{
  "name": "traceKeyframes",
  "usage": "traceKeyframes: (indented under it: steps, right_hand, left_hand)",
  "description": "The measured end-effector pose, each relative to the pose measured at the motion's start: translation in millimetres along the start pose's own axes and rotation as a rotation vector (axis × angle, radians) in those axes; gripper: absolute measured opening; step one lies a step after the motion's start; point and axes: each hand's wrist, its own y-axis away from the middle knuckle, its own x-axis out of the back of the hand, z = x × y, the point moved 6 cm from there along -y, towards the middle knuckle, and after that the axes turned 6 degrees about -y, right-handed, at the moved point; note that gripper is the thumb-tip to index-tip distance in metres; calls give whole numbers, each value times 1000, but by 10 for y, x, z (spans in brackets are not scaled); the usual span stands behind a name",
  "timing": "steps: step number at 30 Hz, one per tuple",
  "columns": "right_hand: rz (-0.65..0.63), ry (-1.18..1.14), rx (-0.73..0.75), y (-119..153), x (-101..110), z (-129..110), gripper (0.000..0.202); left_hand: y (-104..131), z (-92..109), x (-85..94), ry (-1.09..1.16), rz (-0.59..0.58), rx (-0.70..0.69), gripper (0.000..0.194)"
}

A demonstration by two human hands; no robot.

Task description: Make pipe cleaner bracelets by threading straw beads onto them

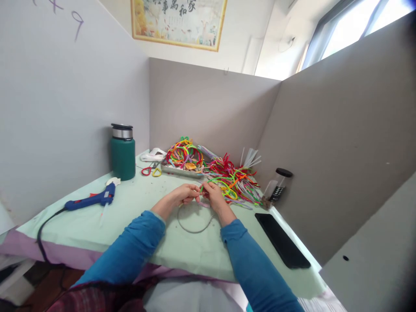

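Observation:
My left hand (186,193) and my right hand (212,195) meet over the middle of the table, fingertips pinched close together. Between them is a thin fuzzy pipe cleaner (203,204), pink where it hangs below the fingers. A bit of green (202,188) shows at my right fingertips; whether it belongs to the same piece I cannot tell. Under the hands a thin grey hoop (195,232), like a headband, lies on the cloth. My fingers hide part of the work.
Behind the hands are a metal tray (182,172) of colourful pieces and a heap of pipe cleaners (229,173). Leftward stand a green bottle (122,157) and a blue glue gun (91,201); scissors (151,171) lie nearby. A phone (282,240) and clear jar (278,186) are right. Partitions surround the table.

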Motion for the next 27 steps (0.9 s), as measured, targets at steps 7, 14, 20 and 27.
traceKeyframes:
  steps: [7,14,20,27]
  right_hand:
    - [13,-143,-40,-26,46,21,37]
    - [43,-56,-55,7,68,-61,35]
    - [-289,186,-116,181,-273,-68,34]
    - [-443,321,-122,223,-345,19,33]
  left_hand:
    - [46,-22,-46,-40,-78,69,19]
    - [84,78,-16,-95,11,-46,30]
    - [24,95,202,67,274,-105,23]
    - [35,126,211,178,265,-181,21]
